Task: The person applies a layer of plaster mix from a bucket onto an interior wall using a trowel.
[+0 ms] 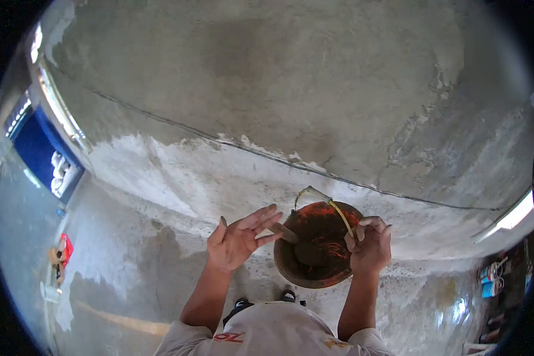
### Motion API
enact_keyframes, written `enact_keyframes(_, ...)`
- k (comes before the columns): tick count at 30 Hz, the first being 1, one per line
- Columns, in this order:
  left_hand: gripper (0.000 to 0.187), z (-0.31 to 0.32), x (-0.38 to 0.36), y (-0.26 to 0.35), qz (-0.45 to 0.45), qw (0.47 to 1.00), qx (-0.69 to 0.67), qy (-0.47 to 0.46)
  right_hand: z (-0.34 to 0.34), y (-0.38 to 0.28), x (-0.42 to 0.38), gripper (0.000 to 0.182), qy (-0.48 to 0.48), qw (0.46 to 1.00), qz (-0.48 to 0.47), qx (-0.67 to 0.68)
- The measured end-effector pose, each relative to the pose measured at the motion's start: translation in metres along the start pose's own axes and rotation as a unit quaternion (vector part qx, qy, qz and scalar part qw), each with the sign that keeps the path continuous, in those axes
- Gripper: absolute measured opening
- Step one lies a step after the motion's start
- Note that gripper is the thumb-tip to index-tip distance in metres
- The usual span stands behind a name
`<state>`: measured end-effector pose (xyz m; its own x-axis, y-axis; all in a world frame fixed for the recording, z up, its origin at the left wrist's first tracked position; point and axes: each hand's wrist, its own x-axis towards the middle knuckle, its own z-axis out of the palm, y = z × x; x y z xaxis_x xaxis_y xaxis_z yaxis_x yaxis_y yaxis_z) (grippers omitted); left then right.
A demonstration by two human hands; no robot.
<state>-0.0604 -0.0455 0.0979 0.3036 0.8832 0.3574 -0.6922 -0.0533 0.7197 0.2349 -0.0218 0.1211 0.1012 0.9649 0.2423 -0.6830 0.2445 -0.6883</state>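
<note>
A dark bucket (283, 261) with an orange-streaked inside stands on the floor before me, some grey-brown material (311, 254) at its bottom. Its raised handle (320, 194) arches over the far rim and has a pale grip. A light brown tool handle (286, 233) leans at the bucket's left rim; the tool's other end is hidden. My left hand (238, 238) is held up beside that handle, palm showing and fingers spread, with nothing in it. At the bucket's right rim, close to the handle's end, my right hand (371, 246) has loosely bent fingers, thumb apart, and appears to hold nothing.
A grey plastered wall (279, 77) rises ahead, with a cable (267, 160) running across it. Paint-type pails (491, 280) stand at the far right. A red bag (65, 252) lies on the left, near a blue doorway (38, 142). The concrete floor (130, 285) is patchy.
</note>
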Motion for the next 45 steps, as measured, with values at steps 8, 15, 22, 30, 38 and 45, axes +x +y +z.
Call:
enact_keyframes(8,0.099,-0.001,0.0,-0.01,-0.003,0.97,-0.21,-0.119,0.012,0.019,0.015,0.05,-0.103,0.992,-0.014,-0.075)
enact_keyframes(15,0.062,-0.083,-0.011,0.02,0.018,0.984,0.174,0.04,0.054,0.058,0.016,0.047,-0.107,0.989,-0.008,-0.097)
enact_keyframes(22,0.06,-0.112,-0.009,0.102,0.144,0.843,0.518,0.021,0.136,0.136,0.0,0.042,-0.101,0.987,0.034,-0.121)
enact_keyframes(30,0.055,-0.178,-0.038,0.208,0.077,0.81,0.581,0.0,0.237,0.241,-0.011,0.052,-0.081,0.99,0.055,-0.103)
enact_keyframes(38,0.044,-0.237,-0.057,0.249,0.168,0.794,0.574,0.108,0.284,0.342,0.004,0.044,-0.055,0.991,0.045,-0.113)
enact_keyframes(45,0.026,-0.337,-0.069,0.311,0.224,0.765,0.579,0.174,0.348,0.442,0.026,0.036,-0.155,0.981,0.032,-0.116)
